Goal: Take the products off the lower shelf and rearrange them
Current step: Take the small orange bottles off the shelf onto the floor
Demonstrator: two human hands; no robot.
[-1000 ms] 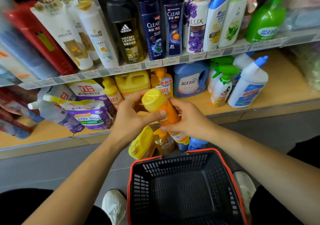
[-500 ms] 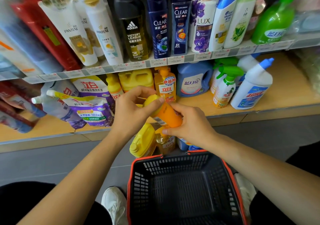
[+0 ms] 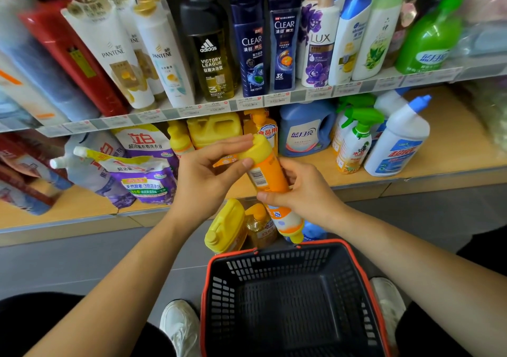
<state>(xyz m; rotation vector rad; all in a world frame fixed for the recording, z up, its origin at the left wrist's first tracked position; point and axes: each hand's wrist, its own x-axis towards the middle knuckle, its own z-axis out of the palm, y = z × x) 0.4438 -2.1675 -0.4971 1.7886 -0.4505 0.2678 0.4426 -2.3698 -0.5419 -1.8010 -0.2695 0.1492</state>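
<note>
An orange bottle (image 3: 270, 176) with a yellow cap is held tilted in front of the lower shelf (image 3: 428, 170). My right hand (image 3: 304, 192) grips its body from the right. My left hand (image 3: 204, 175) pinches its cap end between thumb and fingers. Its lower end hangs just above the far rim of a black basket (image 3: 290, 299) with a red rim. On the floor between shelf and basket stand a yellow jug (image 3: 226, 226), an amber bottle (image 3: 259, 227) and a blue bottle (image 3: 312, 231), partly hidden.
The lower shelf holds purple refill pouches (image 3: 145, 170), a yellow jug (image 3: 214, 130), a blue detergent jug (image 3: 306, 130), green spray bottles (image 3: 355, 137) and a white toilet cleaner (image 3: 397, 139). Shampoo bottles (image 3: 279, 41) line the upper shelf. My white shoes (image 3: 179, 326) flank the basket.
The bottle has turned in my hands, its barcode side now facing me and its cap end tipped toward the shelf. Both hands stay on it.
</note>
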